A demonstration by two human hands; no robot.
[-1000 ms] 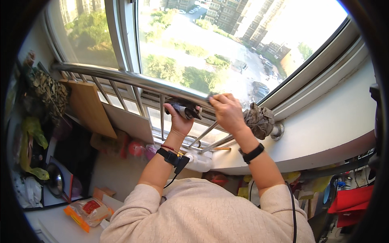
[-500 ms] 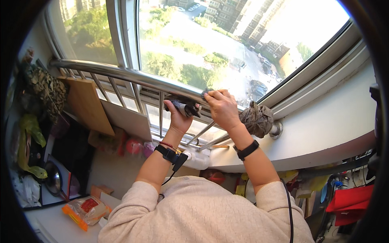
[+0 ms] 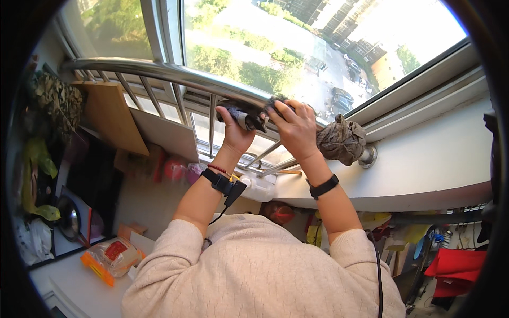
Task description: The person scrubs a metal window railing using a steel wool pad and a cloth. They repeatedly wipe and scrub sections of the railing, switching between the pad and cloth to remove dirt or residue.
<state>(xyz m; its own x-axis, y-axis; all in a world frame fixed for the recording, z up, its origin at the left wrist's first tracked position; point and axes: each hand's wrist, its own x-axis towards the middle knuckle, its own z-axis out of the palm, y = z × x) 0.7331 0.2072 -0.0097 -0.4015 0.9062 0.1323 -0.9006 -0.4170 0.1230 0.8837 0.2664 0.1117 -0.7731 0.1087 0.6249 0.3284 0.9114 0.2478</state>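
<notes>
Head view: below the metal rail [image 3: 159, 70], the left hand [image 3: 237, 135] has its grip around a dark-and-grey bundle [image 3: 242, 120], seemingly cradled for support. Right of it, the right hand [image 3: 298, 129] pinches a dark wad [image 3: 272, 105] against the rail, likely for control. Brown cloth [image 3: 342, 140] wraps the rail's right end, probably staying put that way.

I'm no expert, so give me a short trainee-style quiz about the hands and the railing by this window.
1. True or false: a crumpled grey-brown cloth is bunched near the right end of the shiny metal handrail.

2. Multiple choice: what do the right hand's fingers hold?
A) a steel spoon
B) a dark fuzzy wad
C) a glass jar

3. Fill in: the left hand has a bracelet of small round ____ beads at its wrist.

Key: 1 true; 2 B; 3 red.
</notes>
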